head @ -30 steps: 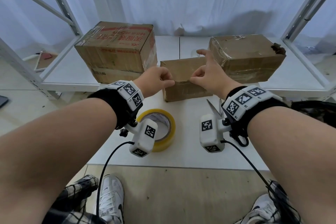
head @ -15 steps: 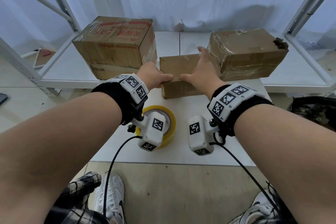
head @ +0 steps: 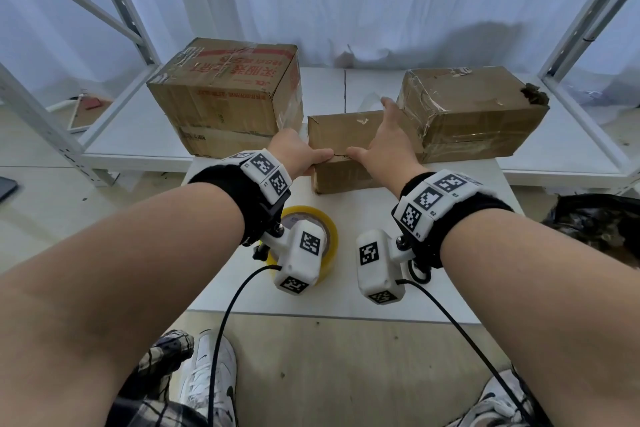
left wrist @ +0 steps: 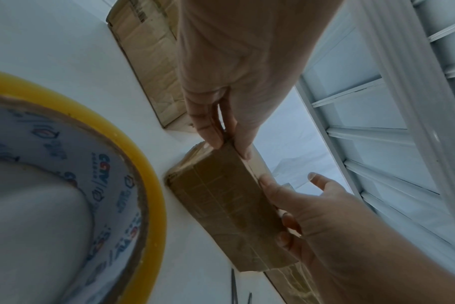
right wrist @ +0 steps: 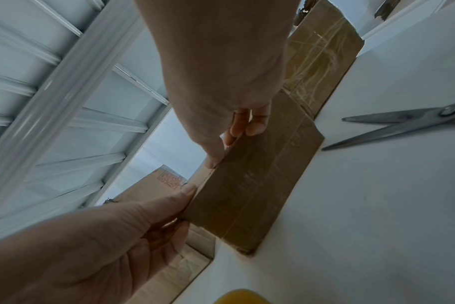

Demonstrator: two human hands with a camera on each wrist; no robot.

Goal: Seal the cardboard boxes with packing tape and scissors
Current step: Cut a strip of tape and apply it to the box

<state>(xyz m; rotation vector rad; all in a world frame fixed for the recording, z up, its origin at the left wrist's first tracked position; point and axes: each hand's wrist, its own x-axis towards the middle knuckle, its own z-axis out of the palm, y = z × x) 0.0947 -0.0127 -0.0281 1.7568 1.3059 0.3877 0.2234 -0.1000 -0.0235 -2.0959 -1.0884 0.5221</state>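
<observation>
A small brown cardboard box [head: 341,135] stands at the back of the white table [head: 332,302], between two bigger boxes. My left hand [head: 320,161] grips its near top edge at the left, thumb on top and fingers curled on the side [left wrist: 229,148]. My right hand [head: 360,149] holds the same edge further right: thumb on the edge, index finger stretched over the top, other fingers curled against the front face [right wrist: 229,144]. The yellow tape roll [head: 323,236] lies flat behind my left wrist. The scissors [right wrist: 403,123] lie open on the table to the right.
A large box with red print [head: 225,97] sits on the left of the white shelf [head: 138,135]. A taped, torn box [head: 474,111] sits on the right, touching the small box. A black bag [head: 599,225] lies right of the table. Metal shelf posts stand on both sides.
Both hands have come down from just in front of the small box onto its near top edge. My right index finger has stretched forward over the top.
</observation>
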